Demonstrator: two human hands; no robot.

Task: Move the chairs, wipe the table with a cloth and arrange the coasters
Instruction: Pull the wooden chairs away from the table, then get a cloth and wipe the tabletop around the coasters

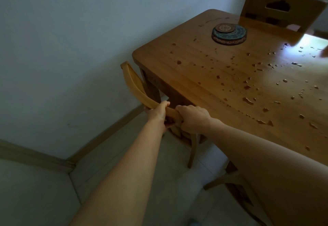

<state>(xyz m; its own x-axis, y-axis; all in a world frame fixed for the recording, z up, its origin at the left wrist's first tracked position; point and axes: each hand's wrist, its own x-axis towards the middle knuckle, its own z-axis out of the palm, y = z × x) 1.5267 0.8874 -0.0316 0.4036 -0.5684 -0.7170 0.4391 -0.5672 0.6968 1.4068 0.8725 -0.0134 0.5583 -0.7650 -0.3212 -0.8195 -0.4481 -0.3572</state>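
A wooden chair (134, 85) stands pushed in at the near end of the wooden table (204, 69). My left hand (157, 113) and my right hand (192, 118) both grip the curved top rail of its backrest, side by side. A stack of round patterned coasters (229, 34) lies near the table's far end. Water drops (248, 99) are scattered over the tabletop. A second wooden chair (282, 11) stands at the far side of the table. No cloth is in view.
A pale wall runs along the left with a wooden skirting board (106, 135) meeting the tiled floor (124, 154). Part of another chair's legs (229, 179) shows under the table's near right side.
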